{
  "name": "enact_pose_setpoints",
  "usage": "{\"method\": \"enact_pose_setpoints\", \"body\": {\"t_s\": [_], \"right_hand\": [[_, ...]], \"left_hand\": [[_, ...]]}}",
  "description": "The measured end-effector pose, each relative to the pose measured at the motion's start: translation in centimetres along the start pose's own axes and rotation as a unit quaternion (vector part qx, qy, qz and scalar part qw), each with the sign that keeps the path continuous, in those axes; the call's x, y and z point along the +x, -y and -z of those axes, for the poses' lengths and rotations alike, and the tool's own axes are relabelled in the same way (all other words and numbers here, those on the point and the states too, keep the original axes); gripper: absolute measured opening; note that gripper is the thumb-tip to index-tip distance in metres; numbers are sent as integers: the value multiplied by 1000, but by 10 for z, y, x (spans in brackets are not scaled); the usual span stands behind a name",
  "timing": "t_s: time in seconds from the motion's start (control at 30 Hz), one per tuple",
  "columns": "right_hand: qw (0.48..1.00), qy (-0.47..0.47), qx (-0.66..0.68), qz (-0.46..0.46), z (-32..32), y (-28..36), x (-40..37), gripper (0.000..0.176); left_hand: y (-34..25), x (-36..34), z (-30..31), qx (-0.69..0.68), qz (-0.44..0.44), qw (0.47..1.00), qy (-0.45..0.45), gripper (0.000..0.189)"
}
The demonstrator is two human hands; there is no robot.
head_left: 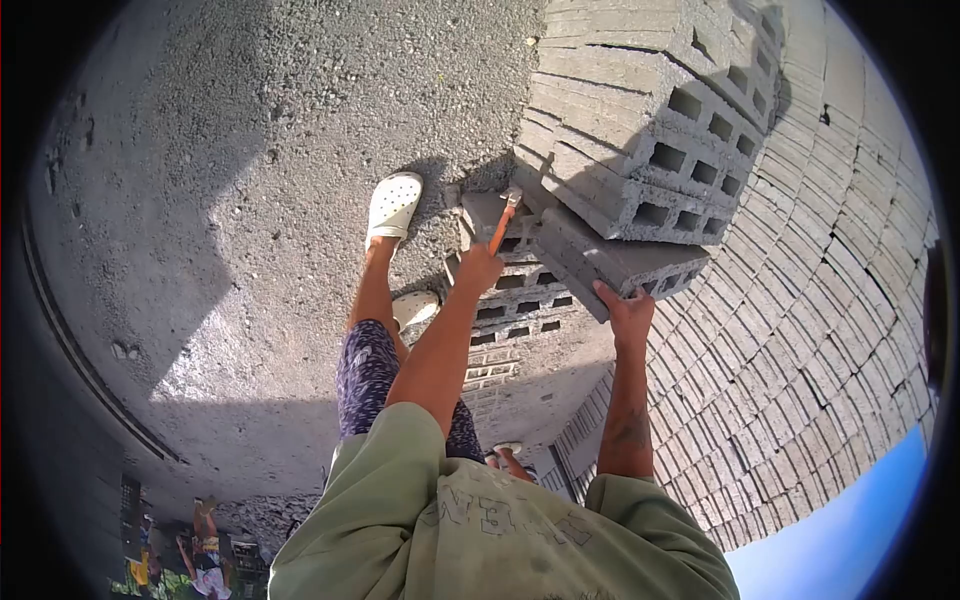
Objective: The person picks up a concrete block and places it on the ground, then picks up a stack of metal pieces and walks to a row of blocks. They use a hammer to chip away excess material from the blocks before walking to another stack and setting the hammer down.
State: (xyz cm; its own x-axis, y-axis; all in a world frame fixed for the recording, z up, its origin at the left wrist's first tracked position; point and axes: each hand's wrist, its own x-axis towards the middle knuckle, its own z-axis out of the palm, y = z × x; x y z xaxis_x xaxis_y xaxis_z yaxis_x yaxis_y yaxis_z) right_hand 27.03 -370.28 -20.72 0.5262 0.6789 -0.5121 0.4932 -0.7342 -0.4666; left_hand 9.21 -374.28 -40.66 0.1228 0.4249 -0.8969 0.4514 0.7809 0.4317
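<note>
My left hand [480,270] is closed around the orange handle of a small hammer [503,222], whose head points away from me over the blocks. My right hand [630,315] grips the near end of a grey hollow concrete block [590,258], thumb on one face. That block lies tilted against a leaning stack of hollow blocks [600,130], apart from the hammer head by a small gap. Below the hammer, more hollow blocks [515,283] lie piled with their holes showing.
A tall wall of stacked blocks [800,320] rises on the right. Gravel ground [290,200] spreads to the left, under my feet in white clogs [396,205]. Other people [207,550] are far off at the lower left, and another person's foot [507,450] shows below my arms.
</note>
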Motion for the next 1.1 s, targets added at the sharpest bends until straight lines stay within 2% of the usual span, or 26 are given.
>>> {"method": "enact_pose_setpoints", "body": {"t_s": [0.03,0.07,0.1,0.17,0.2,0.23,0.3,0.33,0.4,0.43,0.5,0.53,0.57,0.6,0.63,0.67,0.7,0.73,0.77,0.83,0.87,0.9,0.93,0.97,1.03,1.1], "right_hand": [[999,-5,-5,36,3,-9,2,48],[999,-12,-7,37,2,-12,2,44],[1000,-9,-12,26,2,-9,-4,44],[999,-2,-42,-5,-15,9,4,45],[994,-34,-94,51,-32,-8,12,50],[980,-52,-189,31,-52,-6,15,52],[947,-170,-256,95,-70,-21,20,59],[947,-173,-253,98,-67,-19,21,59],[956,-74,-280,50,-56,-9,13,62],[956,-80,-277,53,-46,-5,11,62],[975,11,-221,22,-15,18,8,63],[982,15,-172,-78,-1,42,7,62],[981,17,-175,-75,4,48,14,62],[983,-89,-158,29,5,51,23,62],[962,-192,-140,132,6,51,31,61],[962,-192,-145,129,4,52,42,61],[946,-167,-199,192,-1,55,61,62],[924,-139,-250,255,-5,60,76,63],[922,-142,-249,261,-12,62,89,63],[911,-17,-400,101,-29,57,101,66],[945,-23,-322,58,-29,57,103,65],[945,-21,-321,62,-31,51,107,65],[959,-33,-268,85,-31,43,105,62],[969,-45,-215,111,-29,37,105,60],[972,-43,-204,107,-29,42,108,57],[975,-35,-198,91,-28,38,107,55]], "left_hand": [[-2,-5,12,-2,0,1000,2,25],[-6,-19,27,-64,-7,997,-39,24],[2,-36,30,-126,-5,989,-77,23],[4,-52,44,-161,17,982,-97,21],[1,-57,53,-196,30,973,-114,20],[-5,-63,62,-195,26,974,-116,20],[-24,-80,79,-178,15,977,-118,20],[-31,-87,86,-173,16,979,-104,15],[-45,-101,96,-145,9,986,-88,18],[-52,-105,100,-118,5,990,-73,24],[-74,-113,108,-137,-10,986,-90,28],[-79,-113,109,-113,-32,987,-111,34],[-84,-113,109,-89,-52,986,-131,40],[-100,-119,117,-113,-56,986,-111,40],[-94,-110,106,-171,-92,975,-111,34],[-110,-118,110,-286,-58,955,-55,34],[-129,-123,115,-396,-26,918,-1,35],[-132,-121,113,-399,-28,917,0,35],[-135,-115,114,-358,0,934,-6,35],[-131,-108,114,-316,36,948,-16,35],[-122,-102,115,-174,-19,981,-89,33],[-115,-92,116,-27,-76,984,-161,31],[-105,-87,116,-11,-109,974,-200,29],[-107,-91,118,-13,-109,974,-200,29],[-126,-106,139,-218,-157,934,-235,23],[-142,-104,142,-495,-233,817,-184,12]]}}
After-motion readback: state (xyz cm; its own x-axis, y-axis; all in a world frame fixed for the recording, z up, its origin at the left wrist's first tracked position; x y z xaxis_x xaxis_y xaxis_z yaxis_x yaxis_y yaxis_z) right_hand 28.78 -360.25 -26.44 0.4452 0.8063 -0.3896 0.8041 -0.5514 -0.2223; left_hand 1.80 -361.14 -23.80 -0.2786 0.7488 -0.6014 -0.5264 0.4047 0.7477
